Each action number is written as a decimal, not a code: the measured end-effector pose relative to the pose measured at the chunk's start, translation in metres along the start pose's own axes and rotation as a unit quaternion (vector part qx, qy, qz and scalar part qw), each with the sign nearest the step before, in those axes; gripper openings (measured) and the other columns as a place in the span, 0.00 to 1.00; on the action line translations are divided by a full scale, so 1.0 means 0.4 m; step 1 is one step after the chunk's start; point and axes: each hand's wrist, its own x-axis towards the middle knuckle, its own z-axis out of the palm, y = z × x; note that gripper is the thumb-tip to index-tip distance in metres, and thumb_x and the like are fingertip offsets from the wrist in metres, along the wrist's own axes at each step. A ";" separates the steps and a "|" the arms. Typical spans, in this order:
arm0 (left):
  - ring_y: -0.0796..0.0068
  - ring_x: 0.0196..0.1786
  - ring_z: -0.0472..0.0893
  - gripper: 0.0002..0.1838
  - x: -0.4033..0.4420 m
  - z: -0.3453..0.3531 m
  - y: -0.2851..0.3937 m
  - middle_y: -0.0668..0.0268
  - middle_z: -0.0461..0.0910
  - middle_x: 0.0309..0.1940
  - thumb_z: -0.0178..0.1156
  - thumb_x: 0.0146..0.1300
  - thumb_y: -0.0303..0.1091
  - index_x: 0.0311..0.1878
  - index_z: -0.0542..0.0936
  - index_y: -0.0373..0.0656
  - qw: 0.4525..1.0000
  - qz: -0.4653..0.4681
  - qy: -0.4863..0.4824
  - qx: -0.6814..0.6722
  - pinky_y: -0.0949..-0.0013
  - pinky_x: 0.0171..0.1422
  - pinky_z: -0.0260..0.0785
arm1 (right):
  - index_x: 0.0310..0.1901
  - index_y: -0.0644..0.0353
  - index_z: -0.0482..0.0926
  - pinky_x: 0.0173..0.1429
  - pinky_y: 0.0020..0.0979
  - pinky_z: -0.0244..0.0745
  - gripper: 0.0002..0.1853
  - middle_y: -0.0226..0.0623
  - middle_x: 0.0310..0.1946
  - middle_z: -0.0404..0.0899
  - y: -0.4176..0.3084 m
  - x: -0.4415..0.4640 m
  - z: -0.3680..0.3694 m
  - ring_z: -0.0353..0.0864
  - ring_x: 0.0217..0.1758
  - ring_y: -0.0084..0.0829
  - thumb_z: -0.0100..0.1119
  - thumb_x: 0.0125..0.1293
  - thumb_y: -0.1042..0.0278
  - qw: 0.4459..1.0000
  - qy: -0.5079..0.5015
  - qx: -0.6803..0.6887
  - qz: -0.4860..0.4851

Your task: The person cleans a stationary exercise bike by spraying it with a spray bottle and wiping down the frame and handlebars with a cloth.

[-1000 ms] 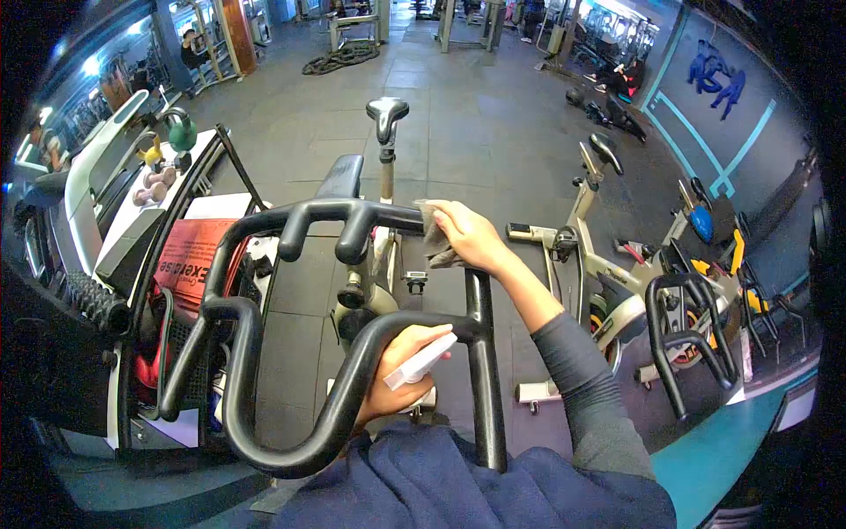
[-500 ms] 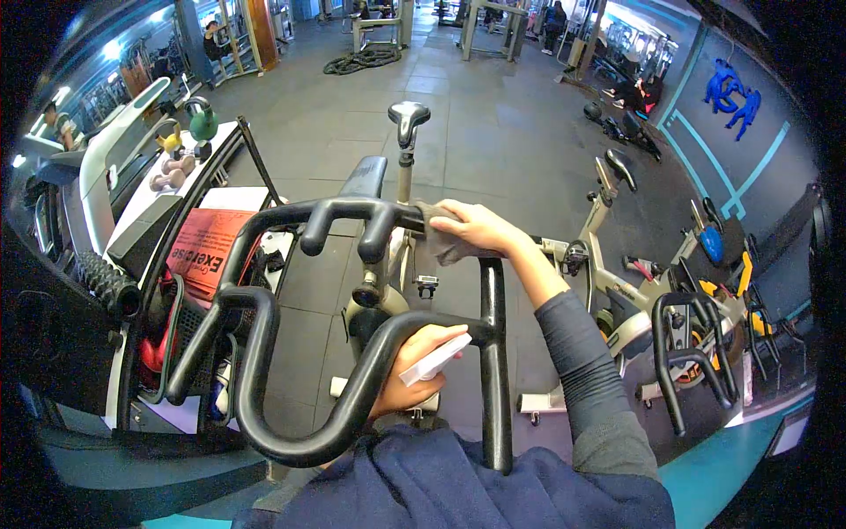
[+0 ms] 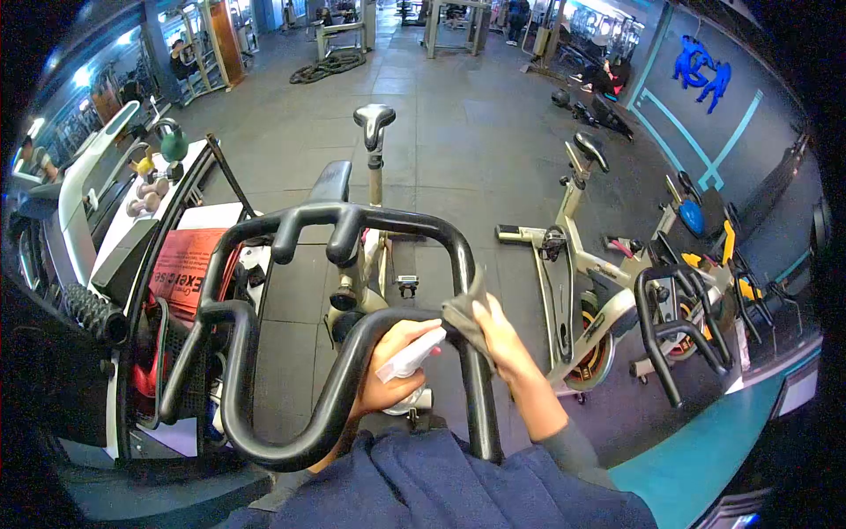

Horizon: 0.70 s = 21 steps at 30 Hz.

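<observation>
The black handlebar (image 3: 295,441) of an exercise bike spreads in front of me. My right hand (image 3: 502,339) is closed around a grey-brown cloth (image 3: 465,316), which presses on the bar's right side where the inner grip joins it. Just left of it, my left hand (image 3: 388,379) is wrapped around what looks like a spray bottle (image 3: 411,356). Only its white top shows above the fist; the rest is hidden. That hand sits beside the curved inner grip. Beyond the bar stands the bike's saddle (image 3: 374,116).
On the left, a rack holds a red exercise sign (image 3: 181,273), small dumbbells (image 3: 145,201) and a green kettlebell (image 3: 174,144). More exercise bikes (image 3: 608,291) stand to the right. A coiled rope (image 3: 328,69) lies on the floor ahead, and people are farther off.
My right hand has slid with the cloth from the bar's far right corner down its right side, toward me. My left hand still holds the white-topped bottle. The view has shifted slightly.
</observation>
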 end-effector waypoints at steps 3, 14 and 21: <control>0.67 0.54 0.77 0.36 -0.002 -0.002 0.006 0.59 0.69 0.52 0.54 0.45 0.13 0.64 0.64 0.36 1.000 -0.010 -0.006 -0.008 0.65 0.61 0.66 | 0.66 0.60 0.56 0.65 0.34 0.65 0.24 0.42 0.58 0.68 0.020 -0.097 -0.027 0.70 0.60 0.31 0.43 0.74 0.57 0.999 -0.014 0.014 0.043; 0.67 0.52 0.76 0.35 0.007 -0.011 0.003 0.59 0.72 0.48 0.57 0.46 0.18 0.63 0.66 0.38 0.999 0.015 -0.017 0.039 0.65 0.62 0.64 | 0.70 0.64 0.47 0.66 0.35 0.62 0.36 0.49 0.59 0.67 -0.003 0.132 -0.021 0.68 0.61 0.37 0.49 0.70 0.55 0.976 -0.005 -0.202 -0.076; 0.66 0.50 0.78 0.34 0.010 -0.004 0.005 0.59 0.73 0.44 0.55 0.44 0.16 0.62 0.67 0.37 0.997 0.029 0.006 0.069 0.66 0.58 0.66 | 0.70 0.69 0.45 0.68 0.37 0.60 0.47 0.61 0.62 0.64 -0.101 0.356 0.015 0.65 0.67 0.48 0.53 0.62 0.42 0.899 0.027 -0.416 -0.130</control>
